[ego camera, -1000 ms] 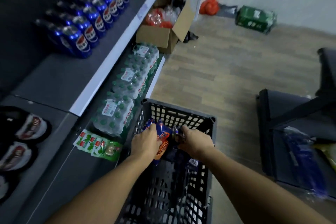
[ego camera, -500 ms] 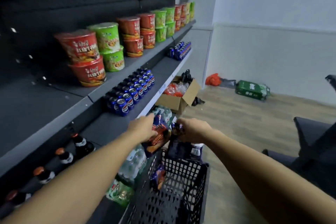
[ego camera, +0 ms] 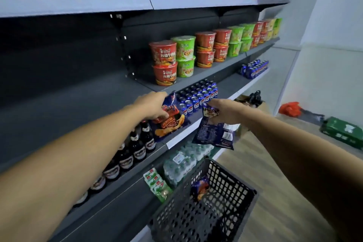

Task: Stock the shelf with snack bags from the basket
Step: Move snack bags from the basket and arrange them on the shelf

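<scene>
Blue crinkly chip bags, one gripped in my left hand (ego camera: 152,107), one (ego camera: 214,131) in my right hand (ego camera: 224,111); none shelved, another bag (ego camera: 199,187) waits in the black mesh basket (ego camera: 225,212).

We have raised both bags from the basket (ego camera: 204,212) to shelf height: our left hand (ego camera: 152,107) now holds the chip bag (ego camera: 170,119) before the dark shelf (ego camera: 88,104), and our right hand (ego camera: 224,111) holds the blue bag (ego camera: 213,133) over the aisle.

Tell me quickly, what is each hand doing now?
Left hand: fingers grip a blue chip bag.
Right hand: fingers grip a dark blue snack bag.
</scene>
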`<state>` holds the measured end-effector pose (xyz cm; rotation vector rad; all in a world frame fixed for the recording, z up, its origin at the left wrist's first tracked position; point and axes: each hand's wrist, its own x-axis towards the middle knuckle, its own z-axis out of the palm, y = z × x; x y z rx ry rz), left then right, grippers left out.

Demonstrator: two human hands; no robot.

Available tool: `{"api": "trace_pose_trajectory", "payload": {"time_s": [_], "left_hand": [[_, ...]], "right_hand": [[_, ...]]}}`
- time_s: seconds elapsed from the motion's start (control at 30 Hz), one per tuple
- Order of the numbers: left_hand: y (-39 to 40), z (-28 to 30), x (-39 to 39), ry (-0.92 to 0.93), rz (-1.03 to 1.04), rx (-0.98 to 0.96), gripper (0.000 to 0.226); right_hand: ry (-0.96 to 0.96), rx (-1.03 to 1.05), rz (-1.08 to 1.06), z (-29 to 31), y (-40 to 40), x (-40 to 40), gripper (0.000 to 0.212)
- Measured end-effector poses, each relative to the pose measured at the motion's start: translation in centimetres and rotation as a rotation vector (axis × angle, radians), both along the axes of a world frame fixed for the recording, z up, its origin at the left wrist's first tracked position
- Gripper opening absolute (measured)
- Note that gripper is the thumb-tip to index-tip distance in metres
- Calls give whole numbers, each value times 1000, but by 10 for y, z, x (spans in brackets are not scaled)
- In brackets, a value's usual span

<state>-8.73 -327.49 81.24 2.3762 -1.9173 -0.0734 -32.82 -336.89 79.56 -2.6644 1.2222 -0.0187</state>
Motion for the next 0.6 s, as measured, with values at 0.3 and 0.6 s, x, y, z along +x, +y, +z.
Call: {"api": "trace_pose_trajectory", "payload": {"time_s": [0.3,0.6], "left_hand": [[141,30,135,25,332,25,45],[309,25,273,58,648,27,38]], "right_hand": [[-59,-18,378,26,56,178,55],[-114,-32,702,27,171,381,55]]}}
